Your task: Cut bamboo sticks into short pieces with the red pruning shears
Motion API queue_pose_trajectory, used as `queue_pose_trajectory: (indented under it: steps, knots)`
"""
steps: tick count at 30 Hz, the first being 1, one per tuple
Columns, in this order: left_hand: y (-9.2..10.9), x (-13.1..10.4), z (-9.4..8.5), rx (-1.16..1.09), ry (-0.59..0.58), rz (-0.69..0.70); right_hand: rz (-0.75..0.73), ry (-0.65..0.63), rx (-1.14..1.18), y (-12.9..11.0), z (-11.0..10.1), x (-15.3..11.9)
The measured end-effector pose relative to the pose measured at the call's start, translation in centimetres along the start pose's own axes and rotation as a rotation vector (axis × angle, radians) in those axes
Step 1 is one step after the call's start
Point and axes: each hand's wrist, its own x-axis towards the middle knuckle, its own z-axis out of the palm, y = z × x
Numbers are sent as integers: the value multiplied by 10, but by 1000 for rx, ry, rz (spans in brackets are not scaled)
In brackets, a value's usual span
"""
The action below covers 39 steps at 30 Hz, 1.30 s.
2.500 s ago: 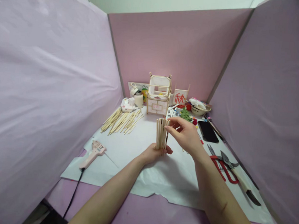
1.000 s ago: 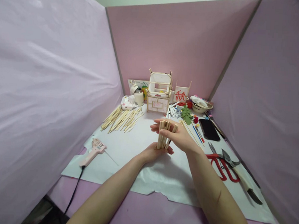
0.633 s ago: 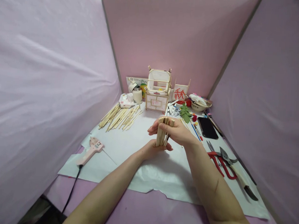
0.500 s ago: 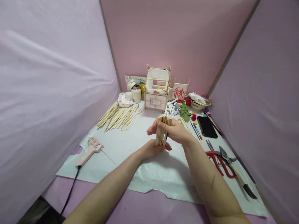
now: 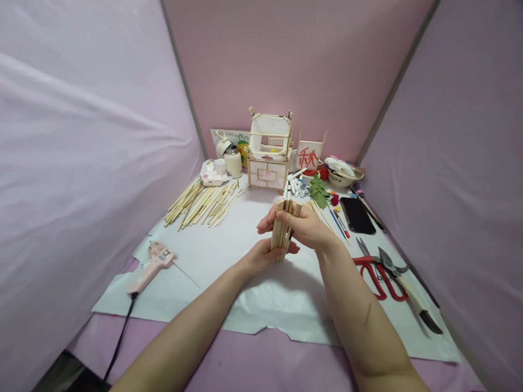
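Upright between my hands stands a bundle of thin wooden sticks, cut to similar length, over the middle of the white sheet. My right hand is closed round its upper part, with the thumb across the near side. Lower down, my left hand grips the bundle near its bottom end, thumb in front and fingers behind. A small dark spot shows at the bundle's right side; I cannot make out what it is. Part of the far side of the bundle is hidden by my fingers.
Loose sticks lie at left, above a pink glue gun. A small stick-built house stands at the back. On the right are a black phone, red-handled scissors, pruning shears, leaves and a bowl.
My left hand has gone from lying under the bundle's bottom end to gripping its lower part, and the stick ends now show below it. The view has shifted slightly.
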Motion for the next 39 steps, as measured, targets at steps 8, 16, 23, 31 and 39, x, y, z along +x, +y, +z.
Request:
queue_pose_trajectory:
  steps: [8,16,23,31,39]
  knots:
    - [3,1,-1,93,-28,-14,21,-62,48,2,1,4]
    - [5,0,4,192,93,-45,19,-66,129,0,8,4]
    - [2,2,-2,214,120,-63,1,-55,202,7,7,8]
    - [0,4,-1,221,132,-50,-17,5,46,7,3,5]
    - [-5,5,-2,123,100,9,203,539,-827,-3,-61,-93]
